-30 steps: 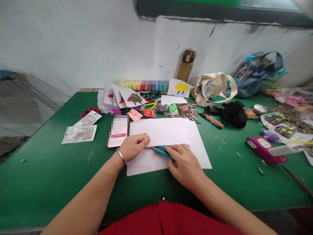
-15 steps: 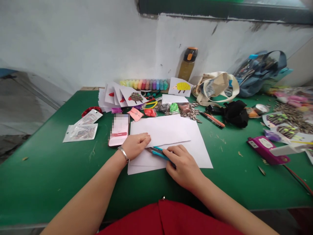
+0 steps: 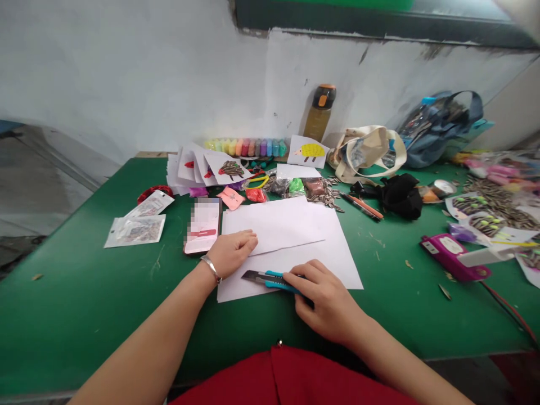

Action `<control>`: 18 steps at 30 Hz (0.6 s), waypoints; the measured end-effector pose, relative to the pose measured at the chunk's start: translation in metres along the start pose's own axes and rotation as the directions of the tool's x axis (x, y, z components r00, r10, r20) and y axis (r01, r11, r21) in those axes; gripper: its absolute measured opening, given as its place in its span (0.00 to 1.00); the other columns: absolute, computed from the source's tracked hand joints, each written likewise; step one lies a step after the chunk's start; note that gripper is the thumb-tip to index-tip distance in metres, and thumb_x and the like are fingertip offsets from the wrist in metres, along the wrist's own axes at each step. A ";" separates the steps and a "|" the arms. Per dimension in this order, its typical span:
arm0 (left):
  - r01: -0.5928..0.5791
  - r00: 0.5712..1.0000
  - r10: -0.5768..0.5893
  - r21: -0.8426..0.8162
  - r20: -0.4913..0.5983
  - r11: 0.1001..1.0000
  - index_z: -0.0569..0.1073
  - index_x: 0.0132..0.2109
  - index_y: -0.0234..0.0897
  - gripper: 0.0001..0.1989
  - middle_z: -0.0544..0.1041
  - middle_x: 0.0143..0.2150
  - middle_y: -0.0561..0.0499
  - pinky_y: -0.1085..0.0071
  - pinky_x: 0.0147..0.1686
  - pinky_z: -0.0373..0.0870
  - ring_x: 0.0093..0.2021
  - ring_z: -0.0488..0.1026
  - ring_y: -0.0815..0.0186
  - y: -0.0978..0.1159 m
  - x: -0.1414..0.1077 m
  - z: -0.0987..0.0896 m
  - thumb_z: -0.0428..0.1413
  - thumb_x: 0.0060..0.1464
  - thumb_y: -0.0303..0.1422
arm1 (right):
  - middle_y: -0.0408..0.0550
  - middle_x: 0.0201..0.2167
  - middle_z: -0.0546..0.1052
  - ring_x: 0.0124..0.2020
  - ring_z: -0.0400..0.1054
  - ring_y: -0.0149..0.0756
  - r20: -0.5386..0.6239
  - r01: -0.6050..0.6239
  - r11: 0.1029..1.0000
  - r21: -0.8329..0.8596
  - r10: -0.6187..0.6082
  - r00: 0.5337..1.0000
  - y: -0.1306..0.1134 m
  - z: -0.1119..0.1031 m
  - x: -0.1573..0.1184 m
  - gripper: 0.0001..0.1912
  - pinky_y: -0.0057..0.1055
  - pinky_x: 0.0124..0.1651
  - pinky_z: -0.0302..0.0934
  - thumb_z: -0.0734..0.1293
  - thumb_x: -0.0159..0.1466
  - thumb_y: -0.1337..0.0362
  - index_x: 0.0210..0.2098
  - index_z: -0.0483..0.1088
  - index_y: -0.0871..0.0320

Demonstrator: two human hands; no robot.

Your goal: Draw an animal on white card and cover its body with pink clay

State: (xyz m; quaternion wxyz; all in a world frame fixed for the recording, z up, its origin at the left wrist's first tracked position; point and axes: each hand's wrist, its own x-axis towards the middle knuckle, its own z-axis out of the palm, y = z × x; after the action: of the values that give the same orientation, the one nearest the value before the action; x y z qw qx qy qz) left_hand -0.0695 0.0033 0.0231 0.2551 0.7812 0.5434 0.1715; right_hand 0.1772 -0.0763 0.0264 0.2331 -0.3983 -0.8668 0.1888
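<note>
We grip the utility knife (image 3: 274, 280) in our right hand (image 3: 327, 298), our left hand (image 3: 231, 253) loosely open on the upper paper (image 3: 280, 225) beyond it, whose near edge seems cut, while the lower sheets (image 3: 335, 261) look whole.

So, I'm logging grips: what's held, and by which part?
The right hand holds the utility knife by the rear of its blue handle; the left hand rests on the paper.

Soft, even, moderately bright light
The bottle (image 3: 320, 115) casts a faint shadow leftward on the wall (image 3: 147, 73); the right edge looks stretched and soft; pixelation masks part of the phone (image 3: 205, 243).
</note>
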 end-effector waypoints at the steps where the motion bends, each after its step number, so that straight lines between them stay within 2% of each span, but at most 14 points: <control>1: -0.003 1.000 0.003 -0.004 -0.006 1.000 0.79 0.39 0.43 0.20 0.79 0.49 0.57 0.69 0.59 0.63 0.57 0.71 0.63 -0.001 0.000 0.000 0.44 0.61 0.44 | 0.51 0.43 0.73 0.42 0.62 0.40 -0.010 -0.006 1.000 0.001 0.006 1.000 0.003 -0.004 -0.005 0.22 0.38 0.43 0.63 0.60 0.59 0.76 0.52 0.69 0.58; 4: -0.025 0.999 0.025 -0.013 -0.034 1.000 0.79 0.42 0.41 0.20 0.79 0.49 0.54 0.68 0.59 0.64 0.56 0.72 0.62 -0.004 -0.001 0.003 0.45 0.61 0.44 | 0.51 0.46 0.72 0.45 0.63 0.40 -0.087 -0.048 0.999 -0.019 0.047 0.995 0.020 -0.018 -0.025 0.23 0.38 0.47 0.63 0.61 0.60 0.74 0.55 0.67 0.57; 6: -0.053 0.997 0.053 -0.004 -0.059 0.999 0.79 0.43 0.40 0.21 0.79 0.50 0.52 0.67 0.59 0.64 0.56 0.72 0.61 -0.007 -0.001 0.006 0.46 0.60 0.45 | 0.51 0.47 0.72 0.46 0.64 0.41 -0.191 -0.134 0.988 -0.080 0.117 0.975 0.038 -0.027 -0.039 0.21 0.39 0.49 0.62 0.62 0.62 0.72 0.54 0.69 0.55; 9: -0.113 0.989 0.118 0.072 -0.083 0.991 0.78 0.47 0.36 0.21 0.77 0.53 0.47 0.64 0.59 0.65 0.56 0.72 0.58 -0.012 -0.002 0.010 0.49 0.59 0.46 | 0.51 0.46 0.74 0.47 0.65 0.43 -0.393 -0.377 0.907 -0.185 0.284 0.875 0.066 -0.038 -0.055 0.18 0.42 0.51 0.61 0.63 0.62 0.66 0.51 0.71 0.56; 12: -0.205 0.971 0.224 0.192 -0.081 0.960 0.77 0.49 0.34 0.22 0.76 0.54 0.42 0.59 0.59 0.65 0.56 0.71 0.55 -0.017 -0.003 0.015 0.49 0.60 0.46 | 0.52 0.43 0.76 0.45 0.67 0.45 -0.519 -0.537 0.809 -0.240 0.360 0.775 0.091 -0.043 -0.060 0.16 0.43 0.50 0.62 0.62 0.62 0.63 0.48 0.73 0.57; 15: -0.300 0.936 0.338 0.280 -0.101 0.912 0.76 0.48 0.33 0.21 0.77 0.52 0.40 0.56 0.57 0.67 0.55 0.72 0.54 -0.019 -0.003 0.019 0.47 0.63 0.43 | 0.52 0.42 0.77 0.44 0.68 0.46 -0.542 -0.599 0.755 -0.266 0.397 0.741 0.109 -0.042 -0.059 0.16 0.43 0.50 0.63 0.61 0.61 0.63 0.46 0.74 0.59; 18: -0.366 0.888 0.434 0.339 -0.151 0.867 0.76 0.47 0.33 0.19 0.78 0.49 0.41 0.56 0.56 0.69 0.52 0.73 0.55 -0.018 -0.003 0.022 0.45 0.65 0.40 | 0.54 0.43 0.77 0.44 0.68 0.47 -0.514 -0.608 0.735 -0.302 0.412 0.753 0.118 -0.040 -0.058 0.17 0.45 0.49 0.63 0.61 0.62 0.63 0.46 0.74 0.59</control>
State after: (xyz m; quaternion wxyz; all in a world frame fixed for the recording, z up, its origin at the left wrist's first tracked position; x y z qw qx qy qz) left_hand -0.0722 0.0011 -0.0047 0.0294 0.8825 0.4133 0.2224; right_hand 0.3037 -0.0441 -0.0162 0.2493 -0.6987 -0.6688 -0.0483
